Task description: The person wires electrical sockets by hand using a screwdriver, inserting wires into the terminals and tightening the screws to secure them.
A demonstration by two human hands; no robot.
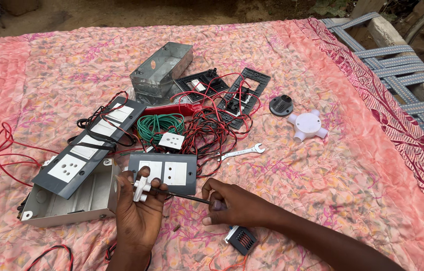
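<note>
White plastic fitting (141, 189), small and knobbly, sits pinched in the left hand (139, 211) near the bed's front edge. The right hand (229, 203) closes around a thin dark screwdriver (184, 196), tip at the fitting. Behind them lie a grey switch plate (164, 172), an open sheet-metal box (66, 200) and a steel spanner (242, 151) on the pink floral cloth (347, 165).

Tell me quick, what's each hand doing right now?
Left hand: closed on a small white switch part.
Right hand: closed on a thin dark screwdriver.
</note>
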